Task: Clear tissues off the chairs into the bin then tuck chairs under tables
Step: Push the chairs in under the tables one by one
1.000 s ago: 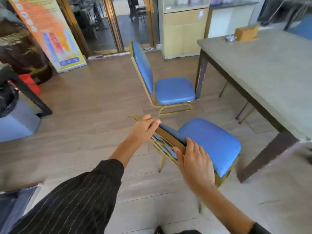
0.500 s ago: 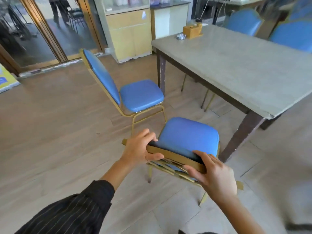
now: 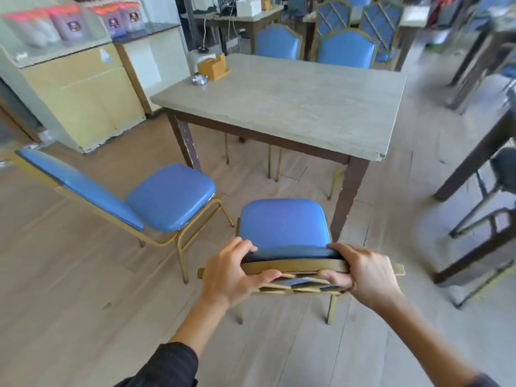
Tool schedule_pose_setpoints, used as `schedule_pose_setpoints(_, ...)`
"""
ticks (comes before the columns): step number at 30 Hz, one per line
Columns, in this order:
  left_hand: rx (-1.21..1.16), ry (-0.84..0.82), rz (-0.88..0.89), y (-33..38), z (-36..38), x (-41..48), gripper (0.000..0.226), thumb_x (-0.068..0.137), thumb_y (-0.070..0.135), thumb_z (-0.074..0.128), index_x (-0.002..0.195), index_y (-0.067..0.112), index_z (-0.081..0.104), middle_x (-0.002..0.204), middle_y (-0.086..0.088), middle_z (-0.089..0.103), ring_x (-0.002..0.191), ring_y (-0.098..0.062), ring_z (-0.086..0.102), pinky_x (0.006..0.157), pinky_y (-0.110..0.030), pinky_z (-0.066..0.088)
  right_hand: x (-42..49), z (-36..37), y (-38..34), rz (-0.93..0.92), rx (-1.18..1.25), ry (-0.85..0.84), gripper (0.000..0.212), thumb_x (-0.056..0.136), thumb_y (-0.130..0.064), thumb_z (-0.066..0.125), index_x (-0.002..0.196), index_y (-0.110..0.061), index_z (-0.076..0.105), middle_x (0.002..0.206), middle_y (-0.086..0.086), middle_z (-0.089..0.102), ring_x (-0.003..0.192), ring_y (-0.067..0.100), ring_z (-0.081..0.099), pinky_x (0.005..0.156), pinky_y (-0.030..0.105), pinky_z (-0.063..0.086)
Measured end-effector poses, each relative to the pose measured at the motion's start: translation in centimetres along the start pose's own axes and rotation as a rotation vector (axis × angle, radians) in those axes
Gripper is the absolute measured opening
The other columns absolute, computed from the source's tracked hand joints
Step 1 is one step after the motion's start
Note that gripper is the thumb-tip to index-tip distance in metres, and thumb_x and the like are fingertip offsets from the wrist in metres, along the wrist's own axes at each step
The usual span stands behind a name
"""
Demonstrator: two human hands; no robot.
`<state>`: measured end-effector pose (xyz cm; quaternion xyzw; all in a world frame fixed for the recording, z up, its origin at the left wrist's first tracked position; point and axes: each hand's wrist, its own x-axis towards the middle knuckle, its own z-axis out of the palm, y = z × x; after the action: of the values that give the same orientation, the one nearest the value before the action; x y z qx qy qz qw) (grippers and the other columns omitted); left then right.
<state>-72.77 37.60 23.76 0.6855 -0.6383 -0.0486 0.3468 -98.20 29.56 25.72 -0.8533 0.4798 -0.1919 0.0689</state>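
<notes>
My left hand (image 3: 231, 270) and right hand (image 3: 365, 272) clamp the chair (image 3: 282, 227) backrest at lower centre, squaring it to push under the table (image 3: 279, 101).

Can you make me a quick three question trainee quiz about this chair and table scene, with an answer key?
1. True or false: both hands grip the top of the backrest of the held chair.
2. Which is on the table? A) a tissue B) a wooden napkin holder C) a cup
3. Is the second blue chair, to the left, tucked under the table yet?

Key
1. True: the left hand and right hand each wrap the backrest top.
2. B, at the far left corner, beside a small metal ashtray.
3. No, it stands clear of the table, angled.
</notes>
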Motion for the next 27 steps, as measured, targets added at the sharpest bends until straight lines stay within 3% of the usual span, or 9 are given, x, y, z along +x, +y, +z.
schedule_pose_setpoints(3, 0.010, -0.012, 0.044, -2.6, -1.8, 1.4, 0.068, 0.061, 0.088, 0.044, 0.074, 0.023, 0.057, 0.073, 0.012, 0.053, 0.070, -0.006, 0.053, 0.054, -0.028, 0.046, 1.0, 1.3, -3.0, 0.057, -0.026, 0.035, 0.104, 0.055, -0.095, 0.009, 0.107, -0.025, 0.066, 0.091, -0.003, 0.072, 0.083, 0.025, 0.068, 0.059, 0.031, 0.045)
schedule_pose_setpoints(8, 0.002, -0.061, 0.082, -6.4, -4.2, 4.0, 0.072, 0.060, 0.092, 0.036, 0.072, 0.023, 0.054, 0.073, 0.010, 0.053, 0.069, -0.007, 0.052, 0.054, -0.028, 0.041, 2.9, 2.9, -7.0, 0.110, -0.088, 0.052, 0.106, 0.057, -0.094, -0.002, 0.095, -0.021, 0.065, 0.080, 0.000, 0.070, 0.074, 0.025, 0.066, 0.057, 0.034, 0.046)
schedule_pose_setpoints(11, -0.017, -0.091, 0.086, -8.8, -5.0, 5.5, 0.071, 0.059, 0.092, 0.036, 0.071, 0.024, 0.051, 0.072, 0.010, 0.052, 0.068, -0.008, 0.052, 0.054, -0.029, 0.042, 4.2, 3.9, -8.7, 0.116, -0.137, 0.034, 0.098, 0.060, -0.091, 0.003, 0.094, -0.021, 0.062, 0.079, -0.001, 0.069, 0.074, 0.023, 0.066, 0.057, 0.034, 0.047)
schedule_pose_setpoints(15, -0.043, -0.097, 0.115, -11.6, -5.5, 7.5, 0.068, 0.060, 0.092, 0.037, 0.068, 0.026, 0.049, 0.069, 0.011, 0.051, 0.063, -0.007, 0.051, 0.051, -0.021, 0.037, 6.0, 5.2, -10.1, 0.127, -0.141, 0.043, 0.096, 0.061, -0.090, 0.001, 0.093, -0.021, 0.060, 0.080, -0.004, 0.068, 0.072, 0.021, 0.065, 0.059, 0.035, 0.050)
schedule_pose_setpoints(18, -0.047, -0.089, 0.167, -13.2, -5.5, 9.4, 0.062, 0.063, 0.089, 0.038, 0.067, 0.028, 0.046, 0.066, 0.012, 0.049, 0.059, -0.007, 0.049, 0.049, -0.016, 0.031, 7.6, 6.0, -10.6, 0.141, -0.143, 0.061, 0.089, 0.064, -0.087, 0.008, 0.090, -0.020, 0.060, 0.077, -0.004, 0.067, 0.068, 0.019, 0.063, 0.056, 0.032, 0.046)
schedule_pose_setpoints(21, -0.080, -0.080, 0.199, -14.5, -5.1, 11.5, 0.059, 0.065, 0.087, 0.041, 0.066, 0.028, 0.046, 0.065, 0.013, 0.049, 0.059, -0.005, 0.048, 0.049, -0.012, 0.027, 9.6, 6.8, -10.7, 0.155, -0.137, 0.101, 0.093, 0.064, -0.090, 0.004, 0.085, -0.019, 0.061, 0.070, -0.003, 0.066, 0.062, 0.020, 0.062, 0.051, 0.031, 0.041)
schedule_pose_setpoints(27, -0.101, -0.078, 0.224, -16.5, -3.8, 16.2, 0.064, 0.064, 0.087, 0.043, 0.065, 0.023, 0.050, 0.065, 0.010, 0.052, 0.059, -0.007, 0.049, 0.049, -0.018, 0.035, 14.0, 7.6, -10.2, 0.153, -0.132, 0.155, 0.089, 0.071, -0.087, 0.009, 0.078, -0.017, 0.063, 0.059, -0.002, 0.063, 0.053, 0.022, 0.060, 0.046, 0.029, 0.039)
